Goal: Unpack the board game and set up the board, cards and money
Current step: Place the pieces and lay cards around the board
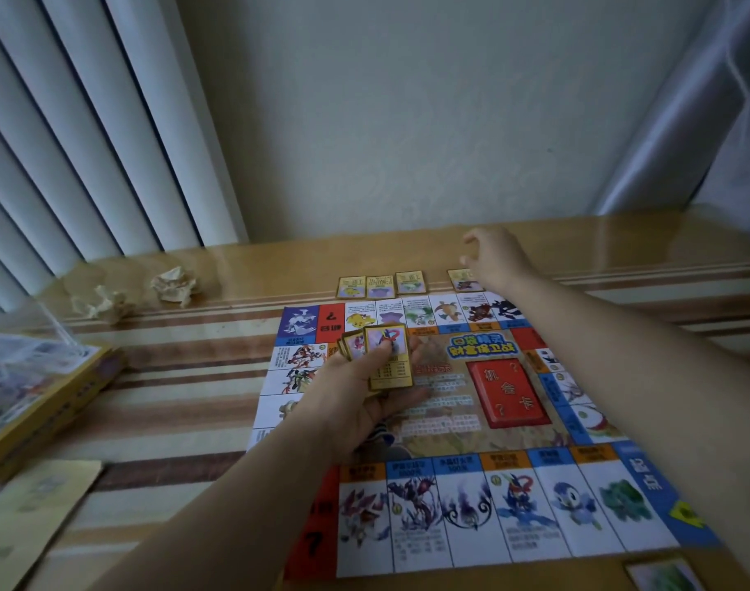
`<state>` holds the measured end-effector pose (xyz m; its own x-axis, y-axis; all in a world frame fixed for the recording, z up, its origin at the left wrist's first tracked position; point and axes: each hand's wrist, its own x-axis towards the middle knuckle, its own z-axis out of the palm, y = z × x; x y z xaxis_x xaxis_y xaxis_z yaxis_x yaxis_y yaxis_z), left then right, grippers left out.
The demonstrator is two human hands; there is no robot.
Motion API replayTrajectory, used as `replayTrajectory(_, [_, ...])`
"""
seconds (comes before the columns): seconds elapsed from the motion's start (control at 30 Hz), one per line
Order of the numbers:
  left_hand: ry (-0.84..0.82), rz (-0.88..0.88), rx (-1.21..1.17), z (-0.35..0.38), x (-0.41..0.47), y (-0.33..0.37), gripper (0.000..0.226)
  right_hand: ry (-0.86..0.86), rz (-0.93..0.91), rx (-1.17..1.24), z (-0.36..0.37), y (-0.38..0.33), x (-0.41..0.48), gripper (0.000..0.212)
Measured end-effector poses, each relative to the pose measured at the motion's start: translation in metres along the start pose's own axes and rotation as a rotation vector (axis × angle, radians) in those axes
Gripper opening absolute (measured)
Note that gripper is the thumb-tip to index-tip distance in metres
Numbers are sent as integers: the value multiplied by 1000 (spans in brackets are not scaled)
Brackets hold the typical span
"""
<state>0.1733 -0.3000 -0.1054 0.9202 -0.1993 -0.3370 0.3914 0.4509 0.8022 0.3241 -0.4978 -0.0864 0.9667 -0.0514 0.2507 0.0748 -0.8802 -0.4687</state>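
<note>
The paper game board [484, 424] lies flat on the table, with a red card stack [507, 392] at its centre. My left hand [364, 394] hovers over the board's left half and grips a small fan of yellow-bordered property cards [386, 356]. My right hand [494, 255] reaches past the board's far edge, fingers loosely curled just above a single card [465, 280] lying on the table. Three more cards [379, 284] lie in a row beyond the far edge. Another card [663, 575] shows at the bottom right corner.
The yellow game box [36, 398] sits at the left table edge with plastic packaging on it. A flat paper sheet [32, 505] lies in front of it. Two crumpled paper balls [138, 294] rest at the back left. A wall and vertical blinds stand behind the table.
</note>
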Motion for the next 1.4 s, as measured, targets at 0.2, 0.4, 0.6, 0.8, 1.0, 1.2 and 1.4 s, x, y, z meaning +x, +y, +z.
replayTrajectory(0.2, [91, -11, 78, 15, -16, 6, 15, -327, -185, 241, -57, -58, -66, 22])
replayTrajectory(0.4, [1, 47, 26, 39, -62, 19, 13, -554, -191, 234, -100, -79, -131, 25])
replayTrajectory(0.6, [-40, 99, -91, 65, -102, 20, 16, -481, -162, 358, -128, -80, -168, 12])
replayTrajectory(0.8, [-85, 67, -90, 80, -124, 15, 15, -344, -140, 378, -149, -72, -193, 14])
replayTrajectory(1.0, [-99, 70, -8, 80, -134, 15, 14, -257, -89, 396, -163, -62, -199, 15])
replayTrajectory(1.2, [-26, 63, 47, 35, -135, 22, 26, -380, -31, 459, -147, -55, -209, 27])
replayTrajectory(1.4, [80, 76, 30, 2, -143, 26, 37, -456, -4, 331, -112, -57, -220, 39])
